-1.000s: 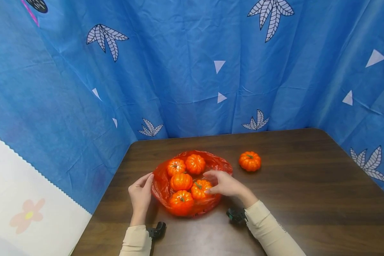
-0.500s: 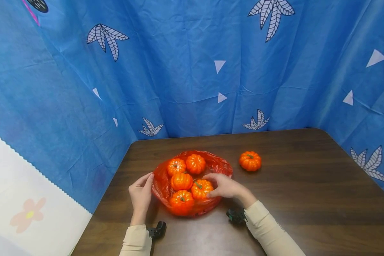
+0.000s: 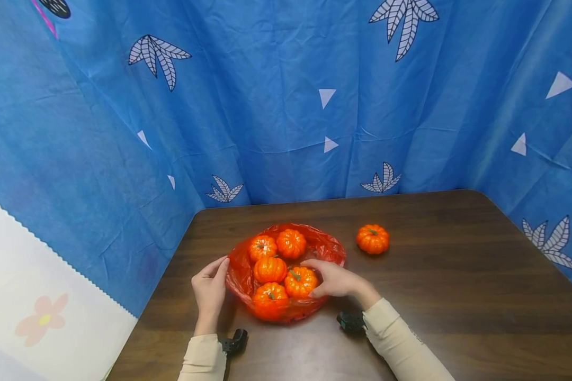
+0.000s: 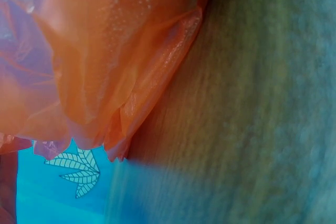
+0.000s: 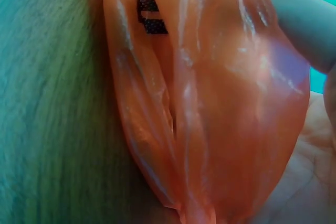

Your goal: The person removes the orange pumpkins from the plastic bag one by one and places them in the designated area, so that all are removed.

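A red plastic bag [image 3: 331, 248] lies with its mouth spread wide on the table, and several small orange pumpkins are inside it. My left hand [image 3: 209, 291] pinches the bag's left rim between thumb and fingers. Over the right rim reaches my right hand [image 3: 336, 279], thumb and fingers spread beside the front-right pumpkin [image 3: 301, 281]. Both wrist views show mostly the side of the bag [image 4: 94, 61]; in the right wrist view dark print shows on the film, with part of my right hand [image 5: 304, 171] behind it.
One more pumpkin [image 3: 373, 239] sits on the wooden table [image 3: 457, 275], right of the bag and farther back. A blue curtain [image 3: 286, 106] hangs behind the table. A white cloth [image 3: 38, 286] is at the left.
My right hand's thumb and fingers have spread and drawn slightly back from the front-right pumpkin, which shows more fully now. My left hand stays at the bag's rim.
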Motion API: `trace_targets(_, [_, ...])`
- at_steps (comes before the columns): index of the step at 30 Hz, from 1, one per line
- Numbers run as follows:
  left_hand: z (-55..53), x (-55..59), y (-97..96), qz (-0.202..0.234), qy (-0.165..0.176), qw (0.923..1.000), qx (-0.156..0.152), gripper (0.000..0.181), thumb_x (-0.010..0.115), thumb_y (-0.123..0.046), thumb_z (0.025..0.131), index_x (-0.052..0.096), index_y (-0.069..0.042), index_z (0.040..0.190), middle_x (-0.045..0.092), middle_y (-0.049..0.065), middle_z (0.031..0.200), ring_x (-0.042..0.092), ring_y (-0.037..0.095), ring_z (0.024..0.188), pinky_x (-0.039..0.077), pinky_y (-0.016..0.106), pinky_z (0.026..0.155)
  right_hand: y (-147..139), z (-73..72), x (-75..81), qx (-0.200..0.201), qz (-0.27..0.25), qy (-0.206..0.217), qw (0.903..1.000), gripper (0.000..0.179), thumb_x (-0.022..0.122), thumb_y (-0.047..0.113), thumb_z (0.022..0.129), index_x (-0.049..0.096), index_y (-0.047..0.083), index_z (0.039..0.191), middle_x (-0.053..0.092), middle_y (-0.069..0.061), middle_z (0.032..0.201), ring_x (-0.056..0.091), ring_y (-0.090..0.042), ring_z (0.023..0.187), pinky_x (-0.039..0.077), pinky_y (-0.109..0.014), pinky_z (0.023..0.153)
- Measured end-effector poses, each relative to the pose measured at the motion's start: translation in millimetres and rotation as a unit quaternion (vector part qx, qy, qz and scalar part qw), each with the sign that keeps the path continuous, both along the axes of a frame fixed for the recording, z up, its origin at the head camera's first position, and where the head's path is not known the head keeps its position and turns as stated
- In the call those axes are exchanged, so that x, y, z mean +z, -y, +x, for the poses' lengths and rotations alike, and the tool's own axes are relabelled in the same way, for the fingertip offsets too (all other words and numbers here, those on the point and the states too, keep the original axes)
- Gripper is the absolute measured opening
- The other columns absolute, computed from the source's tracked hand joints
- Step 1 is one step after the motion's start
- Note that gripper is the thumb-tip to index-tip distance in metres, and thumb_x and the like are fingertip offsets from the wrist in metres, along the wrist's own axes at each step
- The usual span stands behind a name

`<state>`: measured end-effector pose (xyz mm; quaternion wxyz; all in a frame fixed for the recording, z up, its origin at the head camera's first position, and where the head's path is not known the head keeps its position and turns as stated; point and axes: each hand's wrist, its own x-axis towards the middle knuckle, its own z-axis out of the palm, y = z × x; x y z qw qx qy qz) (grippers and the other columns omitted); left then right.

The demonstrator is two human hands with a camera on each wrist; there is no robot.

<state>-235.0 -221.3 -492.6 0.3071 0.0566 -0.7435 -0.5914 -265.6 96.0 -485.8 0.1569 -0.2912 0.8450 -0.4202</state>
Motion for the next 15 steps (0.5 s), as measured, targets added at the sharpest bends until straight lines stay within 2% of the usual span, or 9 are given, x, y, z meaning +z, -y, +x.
trace_targets(2, [0.0, -0.2, -0.1, 0.0, -0.001, 1.0, 0.0, 0.025, 0.077, -0.025, 0.089, 0.079, -0.004, 0.103, 0.076, -0.017, 0.09, 0.071, 0.001, 0.077, 0.06, 0.018, 0.07, 0.1, 0.0, 0.2, 0.0, -0.001, -0.002, 1.0, 0.069, 0.081, 0.01, 0.078, 0.052, 0.007, 0.141, 0.057, -0.012, 0.141, 0.056, -0.031, 0.124, 0.045, -0.056, 0.109])
trace_targets(5, [-0.2, -0.9, 0.2, -0.001, -0.001, 1.0, 0.0, 0.025, 0.077, -0.025, 0.089, 0.079, -0.005, 0.102, 0.077, -0.011, 0.091, 0.072, 0.001, 0.077, 0.06, 0.018, 0.07, 0.1, 0.4, 1.0, 0.001, -0.001, -0.013, 0.9999, 0.068, 0.081, 0.01, 0.078, 0.053, 0.008, 0.14, 0.059, -0.012, 0.139, 0.057, -0.03, 0.121, 0.047, -0.055, 0.108])
trace_targets(12, [-1.3, -1.8, 0.3, -0.004, 0.003, 1.0, 0.002, 0.025, 0.076, -0.026, 0.09, 0.079, -0.005, 0.103, 0.077, 0.017, 0.102, 0.071, 0.0, 0.077, 0.06, 0.018, 0.07, -0.5, -0.1, 2.7, 0.001, -0.003, -0.026, 0.9997, 0.065, 0.083, 0.012, 0.078, 0.056, 0.009, 0.137, 0.062, -0.01, 0.134, 0.059, -0.028, 0.118, 0.049, -0.053, 0.106])
trace_targets(15, [-1.2, -1.4, 0.1, -0.004, 0.004, 1.0, 0.002, 0.025, 0.076, -0.026, 0.09, 0.079, -0.005, 0.103, 0.077, 0.016, 0.101, 0.071, 0.0, 0.077, 0.06, 0.018, 0.07, -1.3, -0.4, 4.0, 0.002, -0.007, -0.029, 0.9996, 0.065, 0.083, 0.014, 0.078, 0.056, 0.008, 0.137, 0.062, -0.01, 0.134, 0.059, -0.028, 0.117, 0.049, -0.053, 0.106])
